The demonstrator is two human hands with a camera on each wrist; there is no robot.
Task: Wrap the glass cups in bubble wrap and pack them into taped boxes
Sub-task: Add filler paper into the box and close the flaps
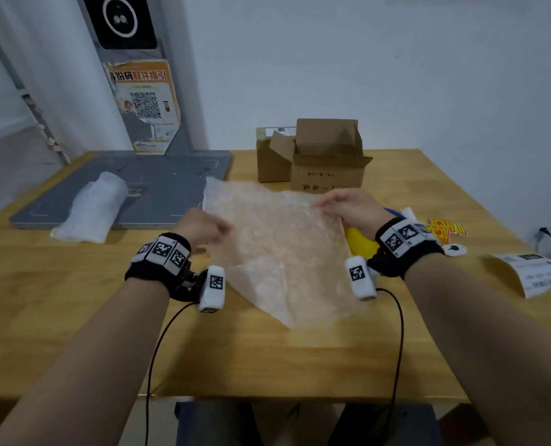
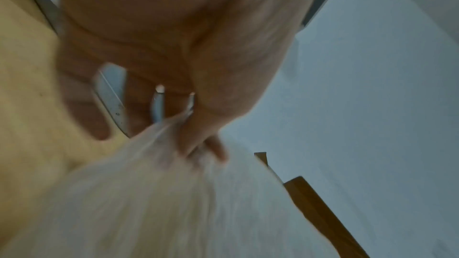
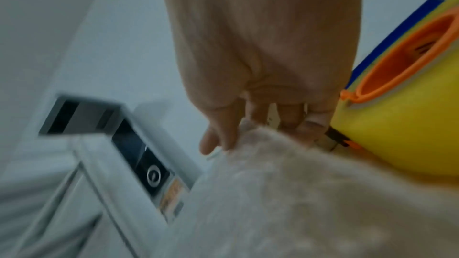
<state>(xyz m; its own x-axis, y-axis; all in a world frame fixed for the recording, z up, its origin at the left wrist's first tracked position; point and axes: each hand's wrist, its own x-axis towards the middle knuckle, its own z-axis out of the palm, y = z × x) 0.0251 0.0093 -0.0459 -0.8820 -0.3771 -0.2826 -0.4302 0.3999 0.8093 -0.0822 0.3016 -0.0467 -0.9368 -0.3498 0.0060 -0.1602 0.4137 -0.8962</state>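
Note:
A sheet of bubble wrap (image 1: 277, 243) is stretched above the middle of the wooden table (image 1: 74, 317). My left hand (image 1: 203, 228) pinches its left edge, and in the left wrist view the bubble wrap (image 2: 174, 193) runs out from under the curled fingers (image 2: 198, 144). My right hand (image 1: 348, 206) pinches the far right edge; the right wrist view shows the fingers (image 3: 223, 134) on the bubble wrap (image 3: 298, 193). An open cardboard box (image 1: 327, 162) stands behind the sheet. A bundle wrapped in bubble wrap (image 1: 94, 207) lies at the left. No bare glass cup shows.
A second brown box (image 1: 272, 156) stands left of the open one. A grey mat (image 1: 158, 185) covers the back left. A yellow tape dispenser (image 1: 359, 241) (image 3: 410, 125), orange stickers (image 1: 446, 228) and a printed label (image 1: 531, 273) lie at the right.

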